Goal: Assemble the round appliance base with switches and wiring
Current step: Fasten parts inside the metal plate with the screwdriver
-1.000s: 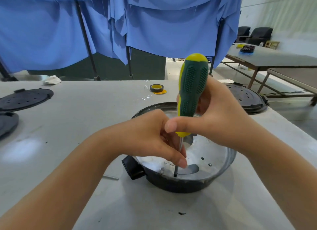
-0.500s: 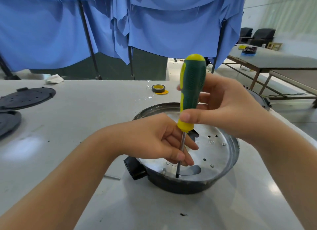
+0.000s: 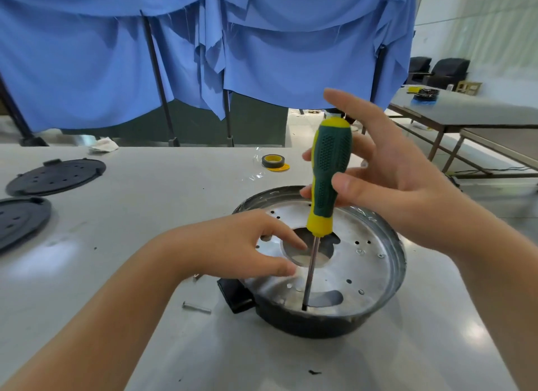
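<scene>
The round appliance base (image 3: 375, 277) sits on the table, a black shell with a shiny perforated metal plate inside and a black switch block (image 3: 234, 296) on its near-left side. A green and yellow screwdriver (image 3: 327, 184) stands upright with its tip at the plate's near rim. My right hand (image 3: 390, 175) pinches the handle between thumb and fingertips, the other fingers spread loosely. My left hand (image 3: 233, 245) rests on the plate's left part, fingers reaching toward the centre hole, no longer on the shaft.
A loose screw (image 3: 196, 307) lies on the white table (image 3: 145, 216) left of the base. Two black round covers (image 3: 55, 176) lie at the far left. A roll of black tape (image 3: 273, 161) sits behind. Blue curtains hang beyond; another table stands at the right.
My left hand has let go of the screwdriver shaft and moved left onto the plate. My right hand's grip on the handle has loosened to a fingertip pinch with fingers spread.
</scene>
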